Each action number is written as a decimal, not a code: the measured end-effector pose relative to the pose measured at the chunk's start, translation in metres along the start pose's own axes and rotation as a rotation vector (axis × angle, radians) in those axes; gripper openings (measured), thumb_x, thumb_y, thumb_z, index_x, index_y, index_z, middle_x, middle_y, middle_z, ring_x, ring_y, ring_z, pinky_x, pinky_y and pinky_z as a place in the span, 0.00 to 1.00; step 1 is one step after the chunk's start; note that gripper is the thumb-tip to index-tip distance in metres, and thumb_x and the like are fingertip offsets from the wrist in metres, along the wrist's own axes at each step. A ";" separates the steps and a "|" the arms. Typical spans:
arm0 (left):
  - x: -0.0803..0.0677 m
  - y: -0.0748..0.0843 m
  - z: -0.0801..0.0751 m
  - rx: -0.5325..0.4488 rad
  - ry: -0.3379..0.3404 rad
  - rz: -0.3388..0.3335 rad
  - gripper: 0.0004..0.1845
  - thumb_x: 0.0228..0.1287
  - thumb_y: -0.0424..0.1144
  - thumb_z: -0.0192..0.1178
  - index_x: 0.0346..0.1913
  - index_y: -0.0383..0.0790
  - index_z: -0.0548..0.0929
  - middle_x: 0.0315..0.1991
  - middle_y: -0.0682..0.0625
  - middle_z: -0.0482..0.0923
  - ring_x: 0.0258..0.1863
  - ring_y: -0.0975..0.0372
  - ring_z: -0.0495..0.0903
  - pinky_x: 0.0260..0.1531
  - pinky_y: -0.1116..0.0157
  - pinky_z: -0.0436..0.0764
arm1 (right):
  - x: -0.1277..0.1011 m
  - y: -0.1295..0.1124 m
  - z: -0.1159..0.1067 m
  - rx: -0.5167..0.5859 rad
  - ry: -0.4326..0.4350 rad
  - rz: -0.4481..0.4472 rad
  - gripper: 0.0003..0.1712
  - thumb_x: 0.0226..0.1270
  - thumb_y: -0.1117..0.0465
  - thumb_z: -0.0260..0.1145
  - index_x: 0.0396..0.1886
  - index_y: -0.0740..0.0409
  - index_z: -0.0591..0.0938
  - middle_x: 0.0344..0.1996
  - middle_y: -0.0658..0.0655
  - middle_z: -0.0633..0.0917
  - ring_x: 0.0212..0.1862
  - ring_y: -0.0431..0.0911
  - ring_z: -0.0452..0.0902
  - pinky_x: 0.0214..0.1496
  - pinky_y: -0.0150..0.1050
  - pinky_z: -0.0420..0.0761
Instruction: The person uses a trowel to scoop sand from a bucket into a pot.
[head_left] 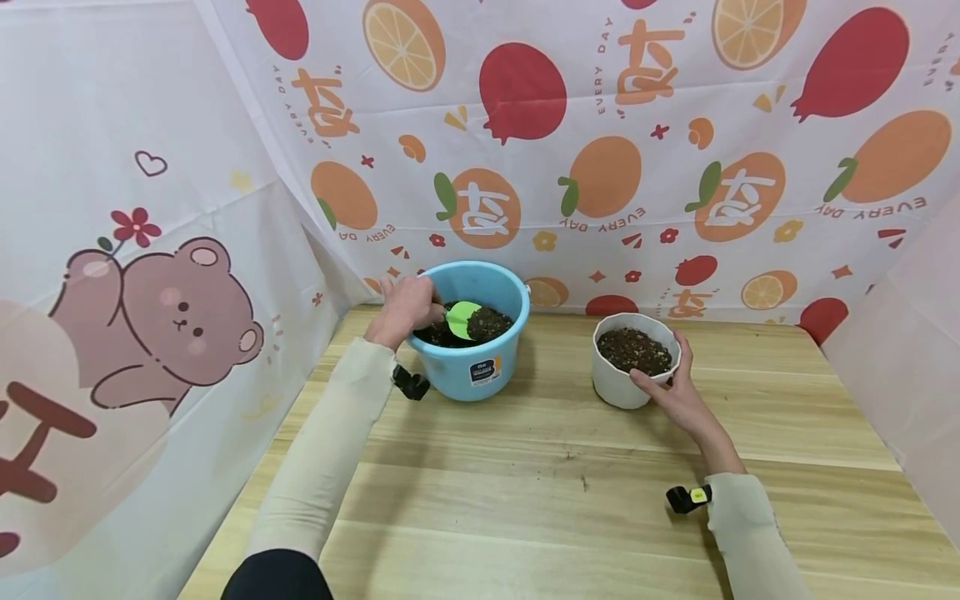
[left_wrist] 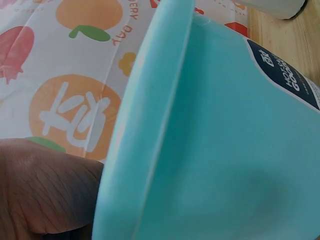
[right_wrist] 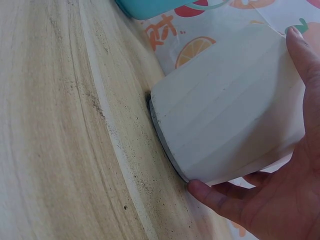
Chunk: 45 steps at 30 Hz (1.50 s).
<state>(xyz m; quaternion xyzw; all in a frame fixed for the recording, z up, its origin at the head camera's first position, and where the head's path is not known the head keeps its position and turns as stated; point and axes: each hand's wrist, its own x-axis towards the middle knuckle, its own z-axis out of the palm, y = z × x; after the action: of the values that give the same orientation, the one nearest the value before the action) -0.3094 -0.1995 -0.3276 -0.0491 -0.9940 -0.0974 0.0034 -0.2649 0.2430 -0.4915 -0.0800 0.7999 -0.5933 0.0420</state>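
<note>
Left hand (head_left: 405, 308) reaches over the near-left rim of the blue bucket (head_left: 491, 367), fingers curled round the handle of a green scoop (head_left: 462, 319); the scoop's blade lies on the dark soil (head_left: 491, 323) inside the bucket. The handle itself is hidden under the hand. In the left wrist view the bucket wall (left_wrist: 225, 150) fills most of the frame, with the heel of the hand (left_wrist: 40, 190) just beside the rim; a dark label shows on the bucket's outer face. Right hand (head_left: 675, 392) holds the white pot (head_left: 622, 387) from its right and near side, thumb laid across the rim and fingers wrapped round the wall. The right wrist view confirms this: one fingertip (right_wrist: 300, 45) sits at the pot's upper edge, another finger (right_wrist: 215, 195) curls round the lower edge, and the pot (right_wrist: 230, 115) stands flat on the table (right_wrist: 60, 130). The pot is filled near to the rim with soil (head_left: 636, 350). Bucket and pot stand apart on the wooden table (head_left: 555, 500), bucket to the left and nearer the back, pot to the right. A printed fruit cloth (head_left: 600, 150) hangs behind the table, and a bear-print cloth (head_left: 150, 317) on the left side.
</note>
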 end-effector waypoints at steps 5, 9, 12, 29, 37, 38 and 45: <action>-0.001 0.000 -0.004 -0.026 0.001 0.019 0.07 0.62 0.37 0.67 0.38 0.39 0.92 0.38 0.43 0.91 0.42 0.50 0.79 0.58 0.41 0.55 | 0.000 0.001 0.000 0.004 -0.002 0.004 0.60 0.72 0.51 0.65 0.77 0.28 0.26 0.81 0.60 0.40 0.82 0.61 0.37 0.78 0.68 0.49; -0.002 0.001 -0.008 -0.047 -0.006 0.023 0.08 0.62 0.37 0.65 0.37 0.39 0.92 0.37 0.44 0.91 0.41 0.50 0.79 0.57 0.42 0.54 | 0.000 0.002 0.000 0.005 0.000 0.005 0.60 0.72 0.51 0.65 0.77 0.27 0.26 0.81 0.60 0.41 0.82 0.61 0.37 0.78 0.68 0.49; -0.002 0.001 -0.009 -0.061 -0.014 0.020 0.08 0.62 0.37 0.65 0.38 0.39 0.92 0.38 0.43 0.91 0.42 0.49 0.79 0.57 0.42 0.54 | 0.000 0.001 0.000 0.005 0.004 0.003 0.60 0.72 0.51 0.65 0.77 0.27 0.26 0.81 0.60 0.41 0.82 0.61 0.38 0.78 0.68 0.50; -0.003 -0.004 -0.010 -0.090 -0.027 0.005 0.10 0.65 0.39 0.67 0.44 0.39 0.90 0.45 0.43 0.90 0.47 0.48 0.80 0.59 0.42 0.53 | -0.001 0.000 0.001 0.008 0.002 0.005 0.61 0.72 0.52 0.66 0.78 0.28 0.26 0.81 0.60 0.41 0.82 0.61 0.38 0.78 0.67 0.50; -0.003 -0.004 -0.013 -0.089 -0.031 0.000 0.11 0.67 0.40 0.66 0.47 0.38 0.90 0.46 0.42 0.89 0.49 0.47 0.80 0.59 0.42 0.52 | 0.000 -0.001 0.000 0.001 0.001 0.011 0.61 0.72 0.50 0.66 0.77 0.27 0.25 0.81 0.60 0.40 0.82 0.62 0.37 0.78 0.68 0.49; -0.003 -0.004 -0.013 -0.088 -0.030 -0.003 0.11 0.67 0.40 0.66 0.47 0.39 0.90 0.47 0.42 0.89 0.49 0.47 0.80 0.60 0.42 0.52 | 0.000 -0.001 0.000 0.000 0.002 0.012 0.61 0.72 0.50 0.66 0.77 0.27 0.25 0.81 0.60 0.40 0.82 0.61 0.37 0.78 0.68 0.49; -0.004 -0.005 -0.015 -0.094 -0.021 -0.014 0.11 0.66 0.40 0.67 0.47 0.39 0.89 0.49 0.42 0.88 0.50 0.46 0.78 0.63 0.40 0.50 | 0.000 -0.003 0.000 -0.005 0.005 0.014 0.61 0.71 0.50 0.66 0.78 0.28 0.26 0.81 0.60 0.42 0.82 0.61 0.38 0.78 0.68 0.49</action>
<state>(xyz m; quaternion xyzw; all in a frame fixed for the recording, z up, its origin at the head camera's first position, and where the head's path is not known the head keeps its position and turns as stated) -0.3061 -0.2073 -0.3136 -0.0431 -0.9887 -0.1436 -0.0098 -0.2650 0.2425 -0.4889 -0.0730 0.8019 -0.5914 0.0438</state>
